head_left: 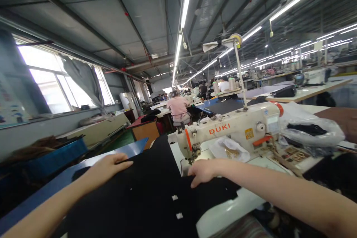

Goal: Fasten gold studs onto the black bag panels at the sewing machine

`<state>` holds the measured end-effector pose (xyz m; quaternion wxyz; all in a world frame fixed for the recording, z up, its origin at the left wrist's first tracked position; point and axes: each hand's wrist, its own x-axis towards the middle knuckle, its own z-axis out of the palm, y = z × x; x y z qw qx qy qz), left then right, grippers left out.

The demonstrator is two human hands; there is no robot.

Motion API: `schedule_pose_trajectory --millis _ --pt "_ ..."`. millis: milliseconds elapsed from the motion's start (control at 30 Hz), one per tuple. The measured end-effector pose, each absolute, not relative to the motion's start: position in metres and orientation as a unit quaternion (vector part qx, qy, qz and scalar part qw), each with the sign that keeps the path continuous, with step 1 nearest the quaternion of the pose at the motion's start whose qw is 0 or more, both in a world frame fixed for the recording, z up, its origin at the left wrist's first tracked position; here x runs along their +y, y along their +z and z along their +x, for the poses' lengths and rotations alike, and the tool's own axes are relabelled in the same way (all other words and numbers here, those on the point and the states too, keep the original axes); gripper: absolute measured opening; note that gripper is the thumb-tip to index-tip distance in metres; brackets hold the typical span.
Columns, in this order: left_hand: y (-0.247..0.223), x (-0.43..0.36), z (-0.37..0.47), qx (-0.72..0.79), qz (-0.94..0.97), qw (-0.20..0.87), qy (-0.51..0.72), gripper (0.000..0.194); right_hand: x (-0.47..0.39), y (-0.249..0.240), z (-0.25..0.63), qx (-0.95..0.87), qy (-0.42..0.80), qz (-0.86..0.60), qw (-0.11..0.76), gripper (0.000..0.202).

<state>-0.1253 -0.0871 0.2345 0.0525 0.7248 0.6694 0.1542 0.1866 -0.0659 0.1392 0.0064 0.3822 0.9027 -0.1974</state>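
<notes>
A large piece of black fabric (145,197) covers the table in front of me, with a few small white marks on it. My left hand (115,164) holds the fabric at its far left edge, fingers bent over it. Close to the needle area of a white sewing machine (223,130), my right hand (205,171) grips the fabric's right part between thumb and fingers. The machine's presser foot lies just beyond that hand, partly hidden. Part of the fabric runs up along the left side of the machine head.
On the machine bed sits a white bag with small gold-coloured pieces (231,151). A clear plastic bag (309,126) with dark material stands right. A thread stand (240,70) rises behind. Ahead sits a person in pink (178,108). A blue bin (55,160) is at left.
</notes>
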Motion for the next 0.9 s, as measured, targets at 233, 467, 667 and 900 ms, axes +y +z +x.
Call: schedule_pose_trajectory --millis 233,467,667,900 --pt "0.116 -0.015 -0.126 0.663 0.728 0.122 0.125 0.041 -0.078 0.07 0.191 0.889 -0.05 0.45 -0.075 0.046" --pt "0.05 0.007 -0.12 0.67 0.716 0.144 0.133 0.043 -0.088 0.03 0.178 0.933 -0.194 0.261 -0.152 0.063" --pt "0.034 -0.008 -0.114 0.69 0.707 -0.07 0.14 0.033 -0.08 0.016 0.174 0.939 -0.213 0.238 -0.131 0.068" --pt "-0.005 -0.028 -0.076 0.519 0.831 -0.138 0.144 0.043 -0.073 -0.007 0.163 0.957 -0.052 0.242 -0.151 0.05"
